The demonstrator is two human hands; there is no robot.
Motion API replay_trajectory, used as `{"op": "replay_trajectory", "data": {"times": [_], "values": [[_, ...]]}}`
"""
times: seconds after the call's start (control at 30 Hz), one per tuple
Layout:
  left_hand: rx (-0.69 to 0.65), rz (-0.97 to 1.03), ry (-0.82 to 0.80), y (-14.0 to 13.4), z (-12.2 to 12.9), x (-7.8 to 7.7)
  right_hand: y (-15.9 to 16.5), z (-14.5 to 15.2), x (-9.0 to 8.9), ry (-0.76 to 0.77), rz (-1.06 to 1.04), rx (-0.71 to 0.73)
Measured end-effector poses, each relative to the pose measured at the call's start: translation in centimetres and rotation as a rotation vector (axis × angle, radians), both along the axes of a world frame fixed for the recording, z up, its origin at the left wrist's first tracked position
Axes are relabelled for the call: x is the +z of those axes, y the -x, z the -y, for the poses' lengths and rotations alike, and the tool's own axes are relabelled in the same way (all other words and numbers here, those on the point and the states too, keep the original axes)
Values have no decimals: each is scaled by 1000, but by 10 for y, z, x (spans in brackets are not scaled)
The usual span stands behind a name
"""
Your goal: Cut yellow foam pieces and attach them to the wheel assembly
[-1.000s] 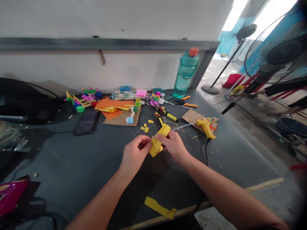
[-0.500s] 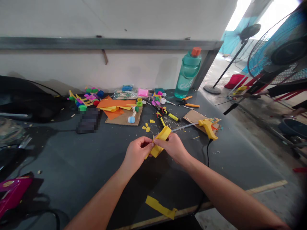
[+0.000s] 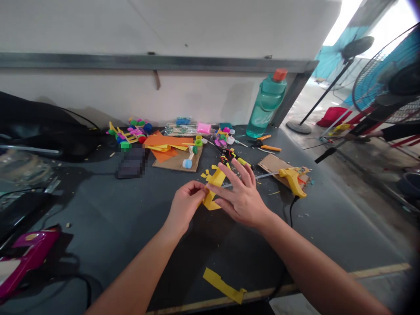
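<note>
A folded yellow paper strip (image 3: 215, 178) is pinched between the thumb and fingers of my left hand (image 3: 185, 205), above the dark table. Beside it, my right hand (image 3: 241, 194) has its fingers spread, and a fingertip reaches close to the pinch; whether it touches the paper I cannot tell. Beyond the hands lie small yellow paper scraps (image 3: 207, 176) and pliers with yellow-black handles (image 3: 243, 162), partly hidden by my right fingers. To the right, a yellow glue gun (image 3: 293, 181) with a glue stick in its back rests on a cardboard piece (image 3: 271, 162).
Another yellow strip (image 3: 223, 285) lies near the table's front edge. Orange paper (image 3: 167, 142) covers some cardboard. A teal water bottle (image 3: 267, 105) stands at the back; orange-handled cutters (image 3: 271, 148) lie before it. A magenta tool (image 3: 29, 258) is at left. A person's arm shows by the fan (image 3: 397, 83).
My right hand has let go of the yellow strip and spread its fingers. My left hand keeps its pinch. The whole view has shifted slightly, moving things rightward.
</note>
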State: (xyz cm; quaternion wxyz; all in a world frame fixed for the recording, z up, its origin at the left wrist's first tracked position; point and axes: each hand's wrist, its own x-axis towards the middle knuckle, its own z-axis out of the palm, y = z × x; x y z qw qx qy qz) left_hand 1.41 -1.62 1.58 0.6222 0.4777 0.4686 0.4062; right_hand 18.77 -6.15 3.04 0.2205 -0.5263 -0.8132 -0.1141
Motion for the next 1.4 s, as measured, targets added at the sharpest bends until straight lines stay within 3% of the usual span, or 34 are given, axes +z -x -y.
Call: {"op": "replay_trajectory", "data": {"times": [0.33,0.9,1.4], "values": [[10,179,78,0,1,3,4,-2,-2,41,48,-7],[23,187,47,0,1,1,6,0,-2,46,29,-13],[110,161,53,-2,2,2,13,4,-2,54,-75,-55]]}}
